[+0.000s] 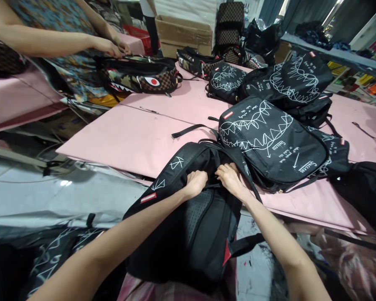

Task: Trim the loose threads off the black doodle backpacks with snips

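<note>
A black backpack [175, 246] with white scribbled marks and a red label leans upright against the table edge, in front of my body. My left hand [196, 184] is closed in a fist on the fabric at the backpack's upper opening. Just to its right, my right hand [229, 177] grips the same opening with bent fingers. What exactly lies between the fingertips is hidden in dark folds. Beside my right hand lies a finished-looking black backpack [269, 142] with white zigzag drawings and the word "Success".
More black backpacks [294, 81] are piled on the pink table [113, 133]. Across it, another person's hands [115, 48] work on a camouflage and checkered bag [144, 79]. A cardboard box [184, 35] stands behind. Other printed bags [56, 255] lie at lower left.
</note>
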The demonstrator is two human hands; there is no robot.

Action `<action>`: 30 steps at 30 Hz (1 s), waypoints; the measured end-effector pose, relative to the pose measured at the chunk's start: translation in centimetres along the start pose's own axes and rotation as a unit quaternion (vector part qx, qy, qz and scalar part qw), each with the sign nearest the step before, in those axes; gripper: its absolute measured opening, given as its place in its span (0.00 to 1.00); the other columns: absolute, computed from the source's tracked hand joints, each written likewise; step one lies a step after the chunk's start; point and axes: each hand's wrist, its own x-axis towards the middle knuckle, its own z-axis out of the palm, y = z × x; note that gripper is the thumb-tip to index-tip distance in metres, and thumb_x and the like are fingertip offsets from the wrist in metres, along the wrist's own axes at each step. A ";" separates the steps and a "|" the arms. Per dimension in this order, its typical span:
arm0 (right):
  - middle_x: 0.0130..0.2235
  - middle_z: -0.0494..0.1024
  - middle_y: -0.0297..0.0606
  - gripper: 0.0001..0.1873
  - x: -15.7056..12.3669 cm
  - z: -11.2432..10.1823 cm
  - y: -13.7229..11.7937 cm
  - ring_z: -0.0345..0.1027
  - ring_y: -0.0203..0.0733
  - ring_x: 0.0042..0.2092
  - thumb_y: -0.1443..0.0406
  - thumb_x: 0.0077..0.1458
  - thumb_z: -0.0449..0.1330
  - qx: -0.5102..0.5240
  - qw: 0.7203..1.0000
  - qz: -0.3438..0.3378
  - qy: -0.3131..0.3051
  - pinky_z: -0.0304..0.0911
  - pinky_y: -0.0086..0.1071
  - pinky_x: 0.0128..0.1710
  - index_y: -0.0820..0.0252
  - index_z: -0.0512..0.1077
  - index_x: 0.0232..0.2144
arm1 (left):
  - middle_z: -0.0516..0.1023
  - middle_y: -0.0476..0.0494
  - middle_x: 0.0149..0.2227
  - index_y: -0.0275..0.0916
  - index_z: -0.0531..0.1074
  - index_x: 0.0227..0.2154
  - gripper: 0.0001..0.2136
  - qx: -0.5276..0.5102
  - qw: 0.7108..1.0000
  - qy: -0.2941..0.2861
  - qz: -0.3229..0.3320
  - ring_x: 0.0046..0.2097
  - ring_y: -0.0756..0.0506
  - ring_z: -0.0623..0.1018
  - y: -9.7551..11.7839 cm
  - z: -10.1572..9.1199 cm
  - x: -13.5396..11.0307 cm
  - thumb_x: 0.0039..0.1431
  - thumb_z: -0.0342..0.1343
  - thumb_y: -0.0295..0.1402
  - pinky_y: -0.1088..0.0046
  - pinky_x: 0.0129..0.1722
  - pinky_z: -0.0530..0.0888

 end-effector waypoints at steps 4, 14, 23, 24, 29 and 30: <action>0.35 0.71 0.37 0.09 -0.8 -0.1 0.5 0.60 0.43 0.40 0.75 0.55 0.54 -0.001 1.000 0.014 0.002 0.53 0.34 0.41 0.59 0.70 0.30 | 0.78 0.33 0.37 0.36 0.76 0.32 0.12 0.012 1.000 -0.008 -0.016 0.42 0.37 0.77 0.4 -0.3 0.6 0.59 0.48 0.34 0.68 0.37 0.69; 0.35 0.71 0.38 0.10 -3.1 0.3 1.8 0.62 0.42 0.38 0.77 0.54 0.53 0.057 0.989 0.125 0.056 0.56 0.32 0.39 0.60 0.70 0.33 | 0.78 0.30 0.37 0.32 0.77 0.30 0.09 0.039 0.999 -0.020 -0.002 0.41 0.39 0.77 3.9 0.5 3.5 0.51 0.58 0.34 0.69 0.38 0.70; 0.34 0.71 0.36 0.10 -2.3 0.0 2.3 0.61 0.42 0.40 0.75 0.55 0.54 0.076 0.993 0.073 0.059 0.56 0.33 0.43 0.58 0.72 0.30 | 0.79 0.39 0.35 0.42 0.77 0.32 0.11 0.029 0.999 -0.018 -0.035 0.41 0.41 0.78 2.2 0.2 1.8 0.55 0.48 0.30 0.71 0.38 0.69; 0.35 0.71 0.36 0.09 -2.2 -0.2 2.1 0.61 0.42 0.40 0.74 0.55 0.55 0.076 0.993 0.070 0.057 0.56 0.32 0.43 0.58 0.73 0.31 | 0.79 0.40 0.35 0.42 0.77 0.33 0.11 0.026 0.999 -0.018 -0.038 0.41 0.41 0.78 2.1 0.0 1.7 0.55 0.48 0.31 0.71 0.38 0.69; 0.35 0.72 0.38 0.06 -0.9 -0.5 1.2 0.61 0.42 0.41 0.72 0.55 0.58 0.062 0.997 0.033 0.026 0.56 0.34 0.42 0.60 0.74 0.31 | 0.79 0.40 0.37 0.43 0.76 0.34 0.12 0.012 0.999 0.000 -0.044 0.41 0.41 0.78 1.7 -0.4 0.7 0.56 0.46 0.31 0.70 0.38 0.69; 0.35 0.72 0.38 0.05 -0.6 -0.4 1.1 0.61 0.43 0.41 0.71 0.55 0.59 0.056 0.998 0.024 0.020 0.55 0.34 0.41 0.60 0.74 0.31 | 0.79 0.40 0.37 0.42 0.76 0.33 0.12 0.009 0.999 0.002 -0.044 0.41 0.41 0.78 1.6 -0.5 0.6 0.56 0.46 0.31 0.70 0.38 0.69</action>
